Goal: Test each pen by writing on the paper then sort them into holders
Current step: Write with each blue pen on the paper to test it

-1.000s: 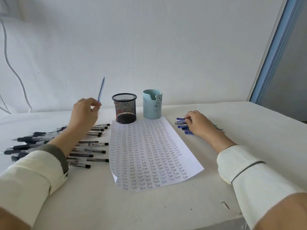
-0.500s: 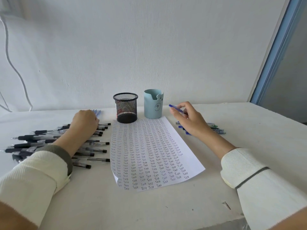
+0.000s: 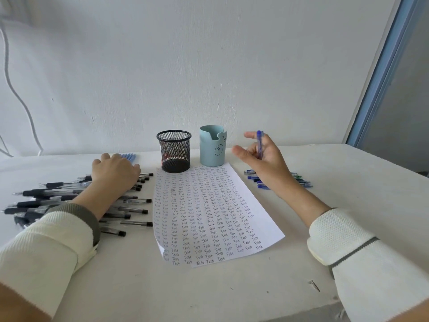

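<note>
Currently held blue pen [image 3: 260, 145]: upright in our right hand [image 3: 262, 159], lower fingers curled round its barrel, thumb and forefinger spread; it sits right of the light-blue holder [image 3: 212, 145], above the bench [image 3: 232, 287].
Handling: light, stiff, smooth plastic, we judge, and apt to roll; best pinched low on the barrel for writing on the paper [image 3: 209, 210].
Left hand [image 3: 116, 170]: palm down on the black pens [image 3: 132, 211], holding nothing we can see.
Change: half a second ago we pinched the pen nearly level, low by the paper's far corner; now it is raised and upright. Our left hand has barely moved.
</note>
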Tool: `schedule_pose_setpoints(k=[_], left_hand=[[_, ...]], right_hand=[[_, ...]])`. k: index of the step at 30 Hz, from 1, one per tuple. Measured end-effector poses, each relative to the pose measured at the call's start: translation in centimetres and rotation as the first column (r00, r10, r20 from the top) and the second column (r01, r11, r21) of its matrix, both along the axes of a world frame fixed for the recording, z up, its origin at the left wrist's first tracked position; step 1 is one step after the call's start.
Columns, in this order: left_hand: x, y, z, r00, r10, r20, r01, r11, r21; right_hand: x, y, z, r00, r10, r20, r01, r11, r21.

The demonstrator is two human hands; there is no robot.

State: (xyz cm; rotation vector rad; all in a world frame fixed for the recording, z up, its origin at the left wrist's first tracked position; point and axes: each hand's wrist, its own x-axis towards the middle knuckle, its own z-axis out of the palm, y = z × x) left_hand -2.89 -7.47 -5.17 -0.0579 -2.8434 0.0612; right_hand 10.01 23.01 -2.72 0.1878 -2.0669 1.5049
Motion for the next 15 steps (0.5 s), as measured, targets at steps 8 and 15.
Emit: schedule_pose_setpoints(k=[8,15], left_hand=[[1.4,2.2,0.7,0.887,-0.295,-0.356,0.384,0.898,0.213],[5.4,7.7,-0.4,0.628,-0.769,-0.117,0.756,0.568,0.325]], right_hand=[[0.1,0.2,0.4,0.975,0.128,0.181,-0.075,0.958,-0.277],[0.6,-0.6,-0.3,0.889,0.305,0.341,-0.227,0.942,-0.248]])
